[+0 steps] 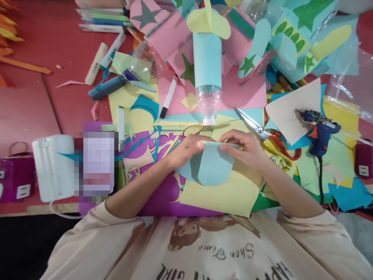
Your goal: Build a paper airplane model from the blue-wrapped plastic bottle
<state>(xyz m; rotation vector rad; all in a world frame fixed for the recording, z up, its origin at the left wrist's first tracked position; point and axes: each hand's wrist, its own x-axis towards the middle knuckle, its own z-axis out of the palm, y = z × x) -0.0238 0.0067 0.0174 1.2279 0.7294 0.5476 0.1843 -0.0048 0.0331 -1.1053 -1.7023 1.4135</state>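
A light blue piece of paper [217,165] with a rounded lower end is held between both hands, its top edge straight like a fold. My left hand [190,149] is closed on the upper left corner, thumb on top. My right hand [243,146] pinches the upper right corner between thumb and fingers. More light blue paper [188,169] shows beneath it, above a pale yellow sheet [221,196]. Just beyond my hands a plastic bottle [208,62] wrapped in light blue paper stands cap down or lies with its cap towards me; I cannot tell which. Yellow paper petals [208,21] top it.
Scissors [262,132] with red and yellow handles lie right of my right hand. A blue glue gun [320,134] rests farther right on paper. Markers [169,97], purple paper scraps [140,146] and a white device [55,167] are on the left. Cut paper shapes [253,48] crowd the back.
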